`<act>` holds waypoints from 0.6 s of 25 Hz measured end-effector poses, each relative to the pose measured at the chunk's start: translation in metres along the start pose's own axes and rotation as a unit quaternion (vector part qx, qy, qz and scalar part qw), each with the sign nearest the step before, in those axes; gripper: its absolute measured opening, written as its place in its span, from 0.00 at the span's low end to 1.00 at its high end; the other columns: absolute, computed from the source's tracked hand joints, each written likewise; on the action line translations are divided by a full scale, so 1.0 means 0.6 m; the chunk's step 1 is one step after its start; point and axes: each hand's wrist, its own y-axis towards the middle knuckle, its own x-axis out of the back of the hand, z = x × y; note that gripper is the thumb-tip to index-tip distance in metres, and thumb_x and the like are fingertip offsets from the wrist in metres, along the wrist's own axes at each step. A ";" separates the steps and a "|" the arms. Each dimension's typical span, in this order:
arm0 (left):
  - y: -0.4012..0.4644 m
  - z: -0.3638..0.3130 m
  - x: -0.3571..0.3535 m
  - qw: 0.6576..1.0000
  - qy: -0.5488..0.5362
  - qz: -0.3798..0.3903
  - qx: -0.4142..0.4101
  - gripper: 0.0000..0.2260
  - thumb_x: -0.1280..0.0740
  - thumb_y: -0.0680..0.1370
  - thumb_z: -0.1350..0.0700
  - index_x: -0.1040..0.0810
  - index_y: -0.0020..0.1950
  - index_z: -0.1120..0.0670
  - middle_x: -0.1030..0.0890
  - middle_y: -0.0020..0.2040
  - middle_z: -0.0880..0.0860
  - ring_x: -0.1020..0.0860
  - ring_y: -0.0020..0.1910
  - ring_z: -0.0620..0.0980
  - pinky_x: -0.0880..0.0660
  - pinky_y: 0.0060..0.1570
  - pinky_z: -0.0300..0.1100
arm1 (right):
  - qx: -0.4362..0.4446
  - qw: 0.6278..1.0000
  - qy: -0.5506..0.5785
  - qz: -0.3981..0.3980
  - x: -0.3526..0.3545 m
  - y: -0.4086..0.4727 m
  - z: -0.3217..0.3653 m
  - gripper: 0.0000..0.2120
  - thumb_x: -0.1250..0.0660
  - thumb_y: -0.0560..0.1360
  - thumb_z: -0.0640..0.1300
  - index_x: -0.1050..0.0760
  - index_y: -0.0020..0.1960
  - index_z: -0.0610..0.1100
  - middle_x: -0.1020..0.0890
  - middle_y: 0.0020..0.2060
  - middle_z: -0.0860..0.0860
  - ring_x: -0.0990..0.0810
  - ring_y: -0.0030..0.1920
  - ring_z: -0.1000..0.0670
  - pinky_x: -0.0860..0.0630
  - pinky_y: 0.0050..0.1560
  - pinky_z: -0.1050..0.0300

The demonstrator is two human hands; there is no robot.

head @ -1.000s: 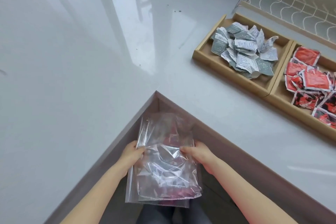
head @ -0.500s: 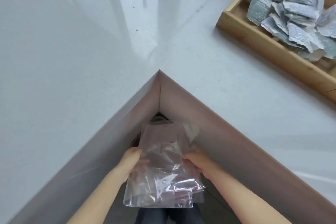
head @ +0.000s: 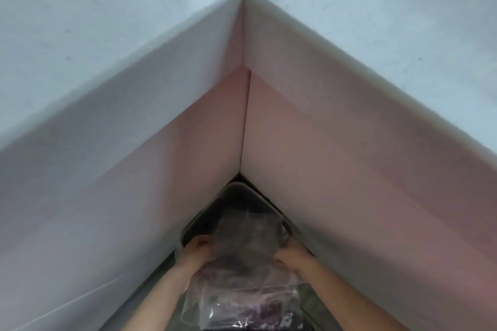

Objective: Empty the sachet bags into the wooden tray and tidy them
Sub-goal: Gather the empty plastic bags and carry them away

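A clear, crumpled plastic bag (head: 242, 271) hangs low in front of me, below the counter's inner corner. My left hand (head: 197, 250) grips its left edge and my right hand (head: 291, 256) grips its right edge. The bag's upper end reaches over a dark bin with a pale rim (head: 236, 185) on the floor, tucked into the corner. The picture is blurred, so what is inside the bag cannot be told. The wooden tray and the sachets are out of view.
The white countertop (head: 107, 21) forms an L with its inner corner straight ahead. Its pinkish side panels (head: 349, 169) drop to the floor on both sides of the bin, leaving a narrow wedge of floor where I stand.
My view has tipped down and the wooden tray has left the frame. Both hands have lowered the bag from counter height to just over the bin.
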 end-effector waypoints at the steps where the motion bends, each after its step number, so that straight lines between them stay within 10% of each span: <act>1: 0.020 0.005 0.000 1.000 0.014 0.007 0.011 0.21 0.31 0.63 0.52 0.23 0.53 0.60 0.19 0.41 0.56 0.21 0.37 0.52 0.25 0.32 0.37 | -0.006 1.000 -0.007 0.001 -0.003 0.016 -0.003 0.20 0.34 0.67 0.34 0.26 0.59 0.33 0.22 0.46 0.43 0.23 0.36 0.51 0.27 0.31 0.66; 7: 0.050 -0.006 0.003 0.999 0.027 -0.021 0.040 0.22 0.34 0.71 0.56 0.29 0.65 0.58 0.24 0.62 0.58 0.24 0.59 0.57 0.27 0.56 0.44 | -0.051 0.999 0.008 -0.006 -0.007 0.053 0.009 0.09 0.33 0.73 0.44 0.28 0.49 0.40 0.21 0.42 0.43 0.23 0.38 0.49 0.27 0.40 0.57; 11: 0.059 -0.026 -0.001 0.999 -0.012 -0.031 0.036 0.14 0.36 0.73 0.55 0.23 0.56 0.55 0.22 0.60 0.60 0.22 0.48 0.56 0.24 0.42 0.44 | -0.032 0.999 0.019 0.001 -0.001 0.082 0.023 0.31 0.38 0.75 0.54 0.39 0.71 0.36 0.32 0.70 0.43 0.30 0.68 0.43 0.34 0.68 0.53; 15: 0.050 -0.038 -0.001 0.994 -0.069 -0.049 0.064 0.11 0.39 0.76 0.53 0.27 0.57 0.53 0.24 0.52 0.56 0.26 0.48 0.55 0.26 0.45 0.46 | -0.034 0.999 0.034 -0.016 -0.001 0.081 0.037 0.27 0.45 0.79 0.52 0.40 0.72 0.36 0.36 0.72 0.41 0.35 0.71 0.43 0.38 0.71 0.54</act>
